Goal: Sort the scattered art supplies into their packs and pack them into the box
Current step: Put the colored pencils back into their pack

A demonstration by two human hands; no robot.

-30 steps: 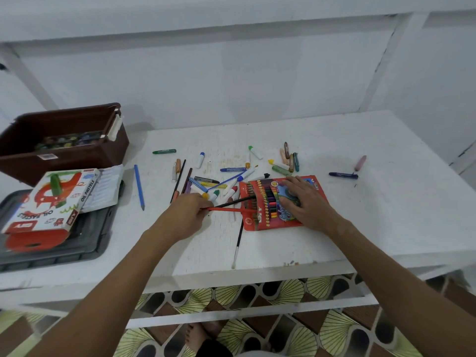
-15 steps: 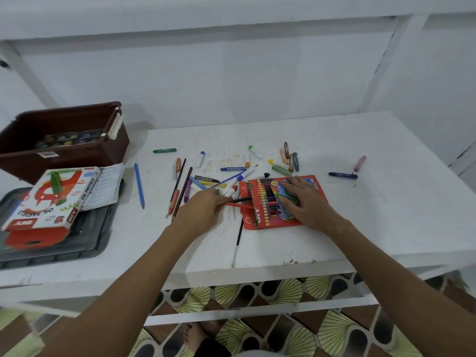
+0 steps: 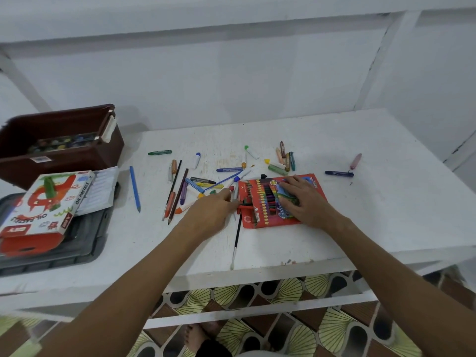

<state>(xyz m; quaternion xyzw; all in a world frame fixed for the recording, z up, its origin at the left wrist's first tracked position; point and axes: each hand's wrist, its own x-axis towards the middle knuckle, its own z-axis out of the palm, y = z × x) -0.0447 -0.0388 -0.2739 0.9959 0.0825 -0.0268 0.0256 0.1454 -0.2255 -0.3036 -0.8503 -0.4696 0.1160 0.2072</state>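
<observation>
A red coloured-pencil pack [image 3: 257, 217] lies flat near the table's front edge, its open end facing left. My right hand [image 3: 304, 199] presses flat on the pack. At that open end my left hand [image 3: 213, 210] pinches the tail of a dark pencil [image 3: 244, 201], most of which is inside the pack. Loose crayons, markers and pencils [image 3: 203, 184] lie scattered behind and left of the pack. The brown box [image 3: 59, 150] stands at the far left. An oil pastels pack [image 3: 43, 202] lies in front of it.
The oil pastels pack rests on a grey tray [image 3: 85, 243] at the table's left edge. A thin paintbrush [image 3: 237, 238] points to the front edge. A blue pencil [image 3: 135, 188], a pink crayon [image 3: 356, 161] and a dark blue crayon [image 3: 338, 173] lie apart.
My left hand has moved right, sliding the dark pencil into the pack's open end until only its tail shows. My right hand has stayed pressed on the pack.
</observation>
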